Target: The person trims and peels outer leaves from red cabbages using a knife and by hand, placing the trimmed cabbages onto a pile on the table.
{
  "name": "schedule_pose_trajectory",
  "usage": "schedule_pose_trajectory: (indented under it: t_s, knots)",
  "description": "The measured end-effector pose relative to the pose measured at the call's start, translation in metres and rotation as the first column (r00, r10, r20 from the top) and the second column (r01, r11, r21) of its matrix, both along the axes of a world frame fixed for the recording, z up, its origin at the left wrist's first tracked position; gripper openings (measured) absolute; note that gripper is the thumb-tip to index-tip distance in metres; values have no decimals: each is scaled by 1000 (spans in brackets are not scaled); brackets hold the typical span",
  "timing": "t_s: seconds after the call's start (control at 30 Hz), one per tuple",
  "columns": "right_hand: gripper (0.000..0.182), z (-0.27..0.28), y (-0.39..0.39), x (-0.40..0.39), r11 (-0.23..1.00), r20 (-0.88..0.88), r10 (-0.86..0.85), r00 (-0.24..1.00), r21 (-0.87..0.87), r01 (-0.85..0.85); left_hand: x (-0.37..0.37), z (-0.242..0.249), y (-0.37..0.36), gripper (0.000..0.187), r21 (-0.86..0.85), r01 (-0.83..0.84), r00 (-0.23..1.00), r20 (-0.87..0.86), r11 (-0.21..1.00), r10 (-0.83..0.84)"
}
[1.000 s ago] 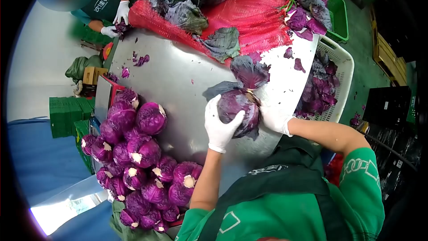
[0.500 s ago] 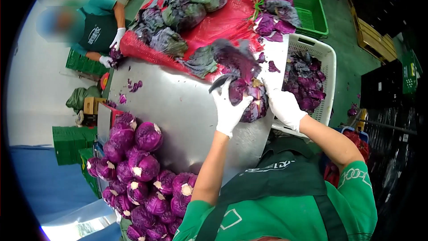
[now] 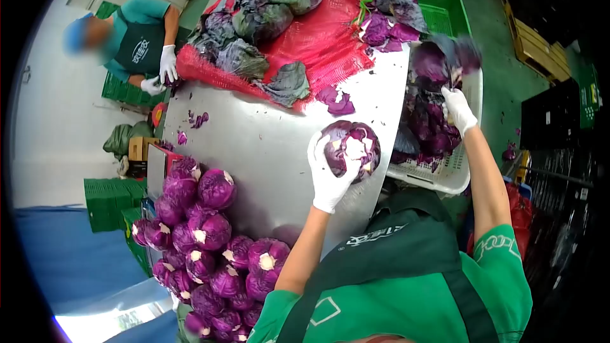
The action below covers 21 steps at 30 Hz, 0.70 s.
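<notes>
Purple, the cabbage [image 3: 366, 143] sits at the table [image 3: 254, 146] edge, stem end up, its long axis unclear; the left hand [image 3: 328, 176], half-open, cups and hides its left side. Over the crate [image 3: 438, 181], the right hand [image 3: 459, 110] pinches blurred leaves [image 3: 431, 63].

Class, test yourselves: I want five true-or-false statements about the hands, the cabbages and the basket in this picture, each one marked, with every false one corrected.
1. The left hand grips a red cabbage. True.
2. The right hand is over the white basket, with blurred dark leaves at its fingertips. True.
3. The white basket is empty. False: it contains loose leaves.
4. Glossy purple heads, many showing pale cut stems, are piled at the lower left of the view. True.
5. Across the table, someone works bare-handed. False: the co-worker wears white gloves.
</notes>
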State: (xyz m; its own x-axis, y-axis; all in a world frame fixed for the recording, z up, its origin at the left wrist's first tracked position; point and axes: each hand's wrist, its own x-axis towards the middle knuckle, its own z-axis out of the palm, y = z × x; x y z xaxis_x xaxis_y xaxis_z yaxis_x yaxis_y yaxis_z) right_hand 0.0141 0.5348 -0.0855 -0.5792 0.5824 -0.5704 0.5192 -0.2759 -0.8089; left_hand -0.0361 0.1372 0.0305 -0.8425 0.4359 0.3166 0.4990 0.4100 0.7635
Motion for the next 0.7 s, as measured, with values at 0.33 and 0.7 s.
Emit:
schedule_pose_trajectory:
  t_s: [0.33,0.7]
  knots:
    - [32,111,-206,48,773,-226,429,875,593,-226,5,5,4,48,117,-89,988,134,989,73]
    - [54,117,-224,39,377,93,665,741,815,-441,5,13,-1,66,-81,-74,990,113,994,83]
